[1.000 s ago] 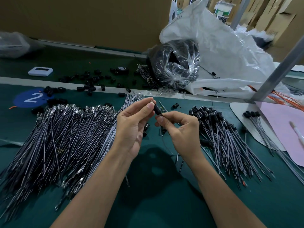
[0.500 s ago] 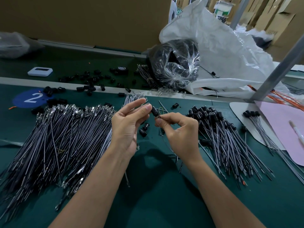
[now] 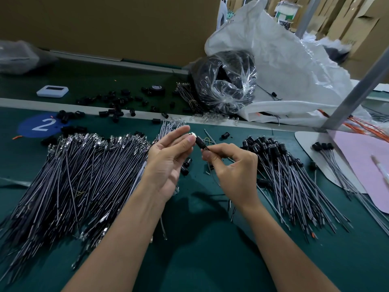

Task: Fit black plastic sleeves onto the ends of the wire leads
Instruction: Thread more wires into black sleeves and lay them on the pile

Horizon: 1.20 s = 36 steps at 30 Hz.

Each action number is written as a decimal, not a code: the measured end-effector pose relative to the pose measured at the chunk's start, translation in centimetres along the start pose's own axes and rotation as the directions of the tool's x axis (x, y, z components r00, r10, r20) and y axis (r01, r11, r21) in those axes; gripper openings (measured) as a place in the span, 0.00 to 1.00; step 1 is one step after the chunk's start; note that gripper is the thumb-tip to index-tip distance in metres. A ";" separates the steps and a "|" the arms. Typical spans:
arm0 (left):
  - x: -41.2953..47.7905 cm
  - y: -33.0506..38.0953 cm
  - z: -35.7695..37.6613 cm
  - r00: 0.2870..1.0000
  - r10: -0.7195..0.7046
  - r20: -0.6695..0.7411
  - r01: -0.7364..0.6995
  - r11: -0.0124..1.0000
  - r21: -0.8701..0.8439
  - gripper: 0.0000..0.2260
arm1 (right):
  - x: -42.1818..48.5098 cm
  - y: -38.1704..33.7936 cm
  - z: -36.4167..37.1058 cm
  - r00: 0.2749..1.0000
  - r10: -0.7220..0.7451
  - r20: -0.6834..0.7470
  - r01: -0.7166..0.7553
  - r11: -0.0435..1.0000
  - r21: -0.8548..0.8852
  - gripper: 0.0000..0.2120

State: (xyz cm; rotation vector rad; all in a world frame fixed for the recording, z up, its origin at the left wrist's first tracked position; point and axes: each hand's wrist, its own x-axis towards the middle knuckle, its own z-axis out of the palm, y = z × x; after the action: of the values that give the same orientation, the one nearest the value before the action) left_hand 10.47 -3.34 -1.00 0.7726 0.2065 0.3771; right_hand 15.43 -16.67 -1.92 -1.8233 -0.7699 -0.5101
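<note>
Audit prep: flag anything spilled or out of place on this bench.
Loose black sleeves lie scattered across the far belt and pale rail, some beside the blue "2" marker. One lead in the right pile has an orange tip, unlike its neighbours.

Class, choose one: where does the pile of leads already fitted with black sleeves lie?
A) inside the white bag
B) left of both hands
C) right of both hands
C: the sleeved leads, black caps showing, lie beyond the right hand.
</note>
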 end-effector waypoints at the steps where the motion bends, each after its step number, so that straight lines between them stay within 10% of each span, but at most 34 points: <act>1: 0.0 0.0 -0.1 1.000 0.002 0.026 -0.002 1.000 -0.011 0.14 | 0.1 0.0 0.0 0.999 0.029 0.025 -0.030 0.999 0.034 0.02; 17: -0.7 0.0 0.5 0.969 0.140 0.203 -0.173 0.972 0.159 0.15 | 0.2 0.1 -0.2 0.940 0.200 0.277 -0.289 0.897 0.334 0.04; 36: -1.0 -0.2 1.1 0.931 0.289 0.224 -0.340 0.909 0.241 0.13 | 0.4 0.1 -0.4 0.966 0.180 0.188 -0.217 0.955 0.200 0.04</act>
State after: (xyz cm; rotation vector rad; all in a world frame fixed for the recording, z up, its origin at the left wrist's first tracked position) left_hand 9.97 -4.54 -0.31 1.1175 -0.0452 0.5886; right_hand 15.83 -17.00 -1.56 -1.7267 -0.7146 -0.1343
